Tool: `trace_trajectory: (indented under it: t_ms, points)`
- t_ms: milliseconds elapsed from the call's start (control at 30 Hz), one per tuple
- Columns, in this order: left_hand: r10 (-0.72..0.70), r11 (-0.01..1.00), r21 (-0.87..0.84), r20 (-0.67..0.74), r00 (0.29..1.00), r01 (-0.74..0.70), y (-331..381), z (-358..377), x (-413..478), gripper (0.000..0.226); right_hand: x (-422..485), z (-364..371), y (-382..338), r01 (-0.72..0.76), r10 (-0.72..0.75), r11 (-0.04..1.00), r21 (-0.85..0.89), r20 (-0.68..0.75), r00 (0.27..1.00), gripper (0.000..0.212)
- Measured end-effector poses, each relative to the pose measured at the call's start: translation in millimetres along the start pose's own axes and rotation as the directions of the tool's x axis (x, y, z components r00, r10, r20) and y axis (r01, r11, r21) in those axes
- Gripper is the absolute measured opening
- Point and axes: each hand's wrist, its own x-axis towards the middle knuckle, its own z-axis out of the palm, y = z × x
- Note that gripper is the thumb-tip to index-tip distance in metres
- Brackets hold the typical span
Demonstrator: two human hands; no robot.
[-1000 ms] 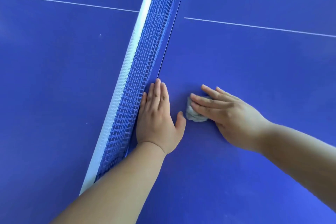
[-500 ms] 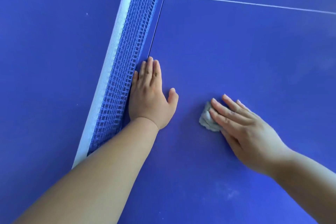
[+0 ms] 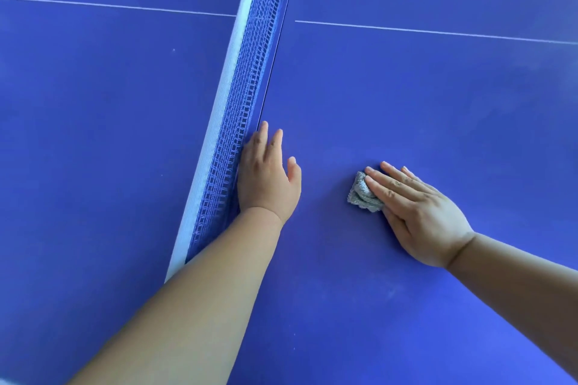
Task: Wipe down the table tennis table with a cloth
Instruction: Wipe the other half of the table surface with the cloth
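Note:
A blue table tennis table fills the view. A small bunched grey cloth lies on its right half. My right hand presses flat on the cloth with straight fingers, which cover the cloth's right part. My left hand rests flat on the table with straight fingers, its outer edge against the foot of the net.
The blue net with a white top band runs from the lower left up to the top middle. A thin white centre line crosses both halves at the far side. Faint dusty smudges show on the surface near my right forearm.
My right hand has slid the cloth to the right, away from my left hand and the net. My left hand has stayed flat by the net.

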Motion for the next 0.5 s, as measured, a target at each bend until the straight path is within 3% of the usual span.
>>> trace_trajectory:
  t_ms: [100,233,500]
  points:
    - [-0.015,1.000,0.006,0.039,0.999,0.015,-19.4,-2.6,-71.0,0.067,-0.2,-2.4,0.1,0.007,-0.007,1.000,0.011,0.000,1.000,0.048]
    - [0.002,0.987,0.158,0.080,0.997,-0.015,-55.9,-2.3,-155.4,0.078,-0.8,-2.5,-0.7,0.000,0.000,1.000,0.012,0.011,1.000,0.049]
    - [-0.021,0.967,0.254,0.089,0.996,-0.002,-64.2,5.8,-156.6,0.082,-3.6,3.1,0.6,-0.005,0.005,1.000,-0.001,-0.008,1.000,0.049]
